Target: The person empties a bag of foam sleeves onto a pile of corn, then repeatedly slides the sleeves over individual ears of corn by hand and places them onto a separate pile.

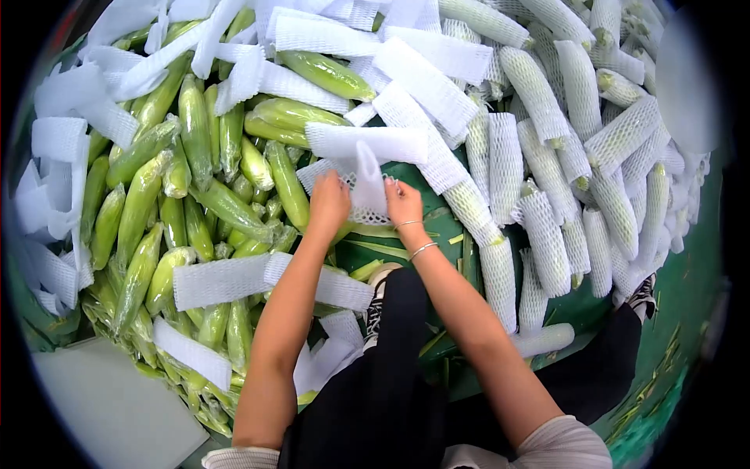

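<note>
Between my two hands a white foam net sleeve (369,191) is stretched, its upper end narrowing to a point and its mesh spread wide lower down. My left hand (330,202) pinches the sleeve's left side, fingers closed. On the opposite side my right hand (403,203), with bracelets at the wrist, grips the sleeve's edge. Just left of my left hand lies a green ear of corn (288,186) in clear film. A flat foam sleeve (367,143) rests right above my hands. Something pale green shows below my left hand, partly covered by it.
Film-wrapped corn (141,203) is heaped on the left, with loose foam sleeves (223,280) scattered over it. Sleeved ears of corn (547,223) pile up on the right. My legs and shoes stand among the piles on a green floor (422,178). A grey-white panel (117,399) sits at lower left.
</note>
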Demonstrator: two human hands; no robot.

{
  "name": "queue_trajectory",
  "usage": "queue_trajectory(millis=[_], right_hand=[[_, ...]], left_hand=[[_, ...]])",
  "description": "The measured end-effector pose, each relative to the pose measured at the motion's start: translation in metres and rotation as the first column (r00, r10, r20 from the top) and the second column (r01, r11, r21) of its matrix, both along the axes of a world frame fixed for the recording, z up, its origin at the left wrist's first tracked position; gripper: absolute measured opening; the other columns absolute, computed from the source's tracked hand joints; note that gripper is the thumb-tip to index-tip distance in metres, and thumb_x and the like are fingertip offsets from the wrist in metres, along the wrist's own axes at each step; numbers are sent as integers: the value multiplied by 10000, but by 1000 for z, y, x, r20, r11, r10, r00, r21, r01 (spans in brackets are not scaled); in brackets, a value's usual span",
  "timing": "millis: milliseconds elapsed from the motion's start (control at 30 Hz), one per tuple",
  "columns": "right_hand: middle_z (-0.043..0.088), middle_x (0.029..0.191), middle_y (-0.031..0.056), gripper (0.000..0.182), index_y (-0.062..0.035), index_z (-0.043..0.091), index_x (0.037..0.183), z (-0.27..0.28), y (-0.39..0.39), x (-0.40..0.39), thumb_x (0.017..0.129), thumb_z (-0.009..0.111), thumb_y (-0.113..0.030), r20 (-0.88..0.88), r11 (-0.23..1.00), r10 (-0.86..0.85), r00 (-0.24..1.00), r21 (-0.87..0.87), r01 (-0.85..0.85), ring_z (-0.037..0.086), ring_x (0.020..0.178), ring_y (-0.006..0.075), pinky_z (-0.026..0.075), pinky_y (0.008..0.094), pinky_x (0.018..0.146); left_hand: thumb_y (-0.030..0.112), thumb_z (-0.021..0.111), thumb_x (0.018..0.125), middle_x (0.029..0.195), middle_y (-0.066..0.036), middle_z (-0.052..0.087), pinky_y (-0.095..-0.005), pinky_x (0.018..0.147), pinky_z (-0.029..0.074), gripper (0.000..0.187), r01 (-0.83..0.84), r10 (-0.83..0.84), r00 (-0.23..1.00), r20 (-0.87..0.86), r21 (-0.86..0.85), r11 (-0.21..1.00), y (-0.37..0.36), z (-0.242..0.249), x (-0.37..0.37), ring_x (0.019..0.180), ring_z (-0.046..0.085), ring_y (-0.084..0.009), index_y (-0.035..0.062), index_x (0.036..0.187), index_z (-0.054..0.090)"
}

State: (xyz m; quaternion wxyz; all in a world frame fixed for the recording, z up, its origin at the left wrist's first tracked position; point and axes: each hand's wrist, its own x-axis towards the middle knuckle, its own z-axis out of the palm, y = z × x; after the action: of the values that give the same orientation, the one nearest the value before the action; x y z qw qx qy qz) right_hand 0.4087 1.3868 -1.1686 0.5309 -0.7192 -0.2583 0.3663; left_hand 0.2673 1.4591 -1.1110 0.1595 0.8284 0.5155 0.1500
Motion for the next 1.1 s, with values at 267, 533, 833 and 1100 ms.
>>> queue_trajectory(millis=[267, 533, 833, 1100], right_hand=[[524, 616, -8, 323, 18, 606, 731, 95, -23, -48, 909, 571, -250, -360, 927, -338, 870, 33, 374, 397, 579, 57, 337, 247, 522], [567, 805, 112, 173, 35, 619, 813, 161, -91, -14, 862, 615, -131, 72, 917, -291, 954, 304, 257, 521, 636, 171, 406, 274, 567], [563, 808, 149, 247, -84, 640, 974, 55, -159, 4, 756, 672, -197, 320, 974, -133, 938, -134, 183, 577, 720, 314, 462, 379, 635], [476, 1262, 168, 758, -35, 379, 1307, 112, -198, 14, 656, 741, -171, -284, 975, -7, 959, 210, 70, 442, 1181, 270, 370, 385, 959]], left_hand=[[351, 560, 831, 854, -156, 583, -450, 761, 419, 313, 12, 21, 996, -85, 369, 930, -48, -19, 3, 809, 543, -362, 52, 920, 587], [196, 499, 938, 705, -10, 473, -267, 619, 405, 200, 109, 583, 183, 791, -606, 788, -132, 81, 59, 665, 435, -96, 65, 791, 464], [223, 537, 909, 691, -102, 600, -395, 626, 489, 238, -114, 353, 837, 418, -498, 860, -157, -16, 37, 640, 592, -242, 17, 789, 541], [179, 564, 800, 897, -246, 620, -485, 733, 460, 185, 246, -87, 943, 320, -501, 830, -172, 27, 69, 849, 595, -424, 30, 910, 581]])
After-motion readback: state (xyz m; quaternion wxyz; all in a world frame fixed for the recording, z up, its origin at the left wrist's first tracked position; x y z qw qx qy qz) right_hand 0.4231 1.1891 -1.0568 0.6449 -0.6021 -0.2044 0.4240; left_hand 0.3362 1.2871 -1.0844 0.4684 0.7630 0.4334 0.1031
